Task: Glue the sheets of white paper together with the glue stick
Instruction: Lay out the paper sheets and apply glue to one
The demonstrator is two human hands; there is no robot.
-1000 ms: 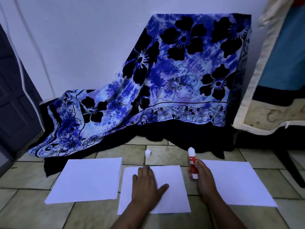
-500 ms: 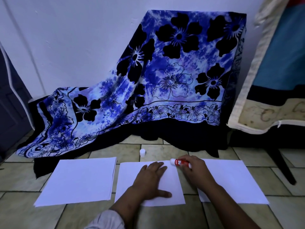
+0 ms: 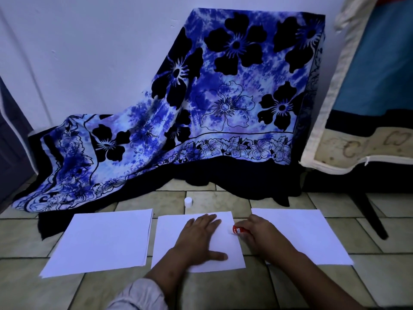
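The middle sheet [image 3: 196, 240] is pressed flat by the left hand [image 3: 196, 238], fingers spread; the glue stick [image 3: 238, 230] is gripped sideways in the right hand [image 3: 261, 233], its tip blurred

Setting: a room in a home, worked at floor level. A floor of pale, worn tiles [image 3: 138, 285] with dark grout lines is seen across the lower frame. A plain painted wall [image 3: 89, 52] fills the upper left. A blue and black flower-printed cloth [image 3: 223, 104] is draped over unseen furniture at centre. A stained mattress edge with a zip [image 3: 348, 153] is seen at the right, above a dark slanting leg [image 3: 368, 215]. A dark panelled door [image 3: 11, 135] is partly shown at the far left.
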